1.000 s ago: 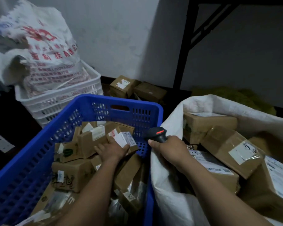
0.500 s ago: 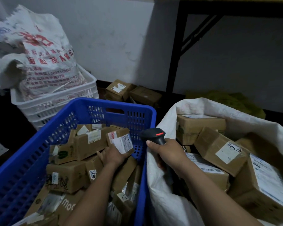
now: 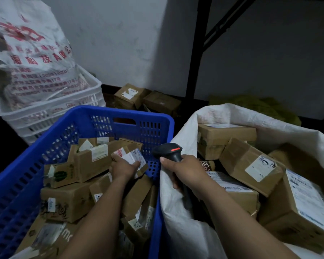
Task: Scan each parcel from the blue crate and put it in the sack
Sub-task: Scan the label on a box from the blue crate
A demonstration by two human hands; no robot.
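The blue crate (image 3: pixel 120 114) stands at the left, filled with several cardboard parcels. My left hand (image 3: pixel 124 167) grips a small parcel with a white label (image 3: pixel 133 156) near the crate's right wall, label turned up and to the right. My right hand (image 3: pixel 187 170) holds a black barcode scanner (image 3: pixel 168 151) with a red light on top, just right of the crate's edge and pointing left toward the parcel. The white sack (image 3: pixel 183 128) stands open at the right with several brown boxes inside.
A white crate (image 3: pixel 51 111) holding a printed white bag (image 3: pixel 32 58) stands behind the blue crate at left. Two cardboard boxes (image 3: pixel 146 99) lie on the floor by the wall. A black table leg (image 3: pixel 199 49) rises behind the sack.
My left hand has closed round the labelled parcel and raised it slightly toward the scanner. The right hand with the scanner has stayed about where it was.
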